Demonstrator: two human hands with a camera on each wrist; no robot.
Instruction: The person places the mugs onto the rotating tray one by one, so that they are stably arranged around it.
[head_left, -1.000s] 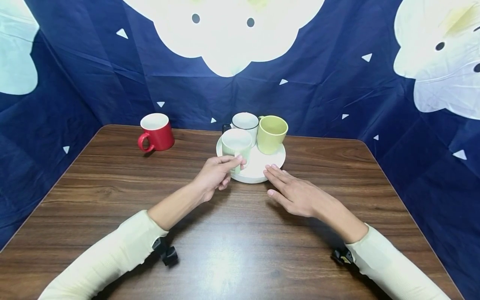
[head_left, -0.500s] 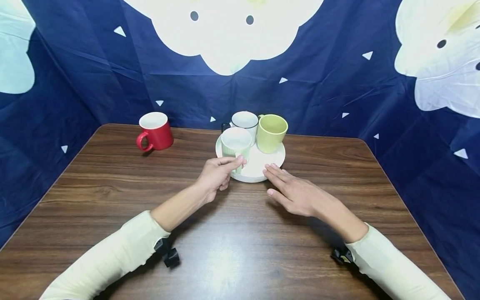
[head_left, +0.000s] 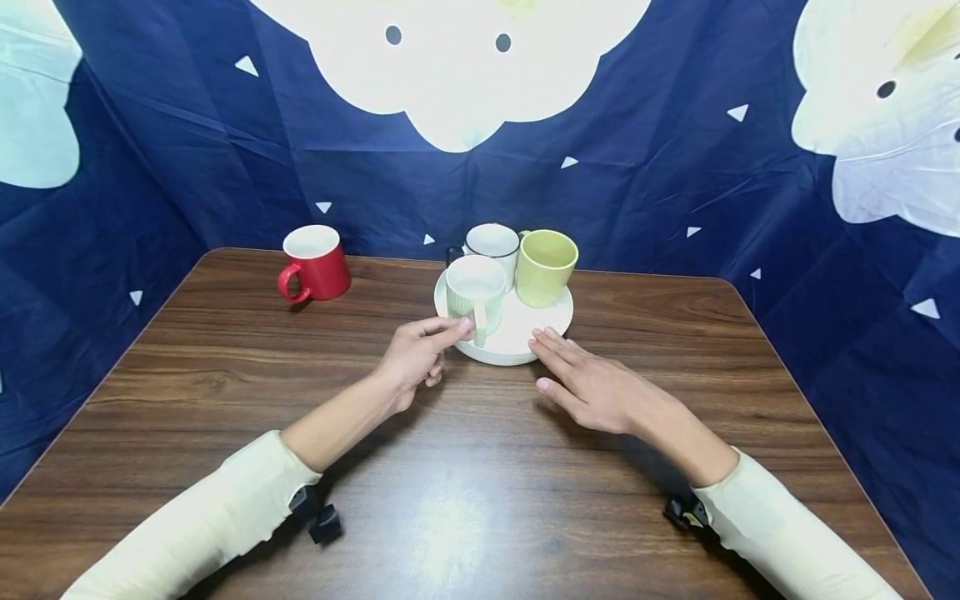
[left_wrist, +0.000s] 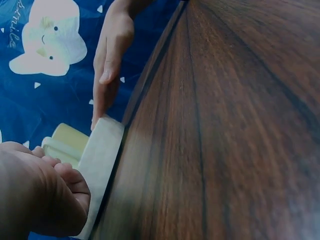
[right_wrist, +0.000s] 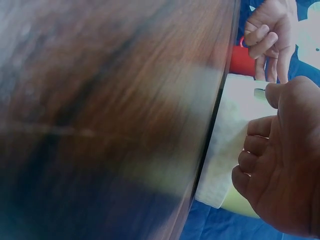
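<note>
On a round white plate (head_left: 517, 332) stand three mugs. A pale green ribbed mug (head_left: 463, 302) is at its front left, the handle facing me. Behind that is a white mug (head_left: 511, 265) with a black rim, and to the right a yellow-green mug (head_left: 542, 282). My left hand (head_left: 416, 357) is just left of the pale green mug's handle, thumb and forefinger extended; the handle shows uncovered. With straight fingers, my right hand (head_left: 596, 390) touches the plate's front right rim. In the right wrist view, the plate (right_wrist: 220, 140) is partly hidden by this hand.
A red mug (head_left: 327, 275) with a white inside stands apart at the back left of the wooden table (head_left: 480, 467). Behind the table hangs a dark blue cloth (head_left: 187, 150) with white cloud prints.
My left hand has let go of the pale green mug's handle and drawn slightly back to the left. The mug stays on the plate. My right hand has not moved.
</note>
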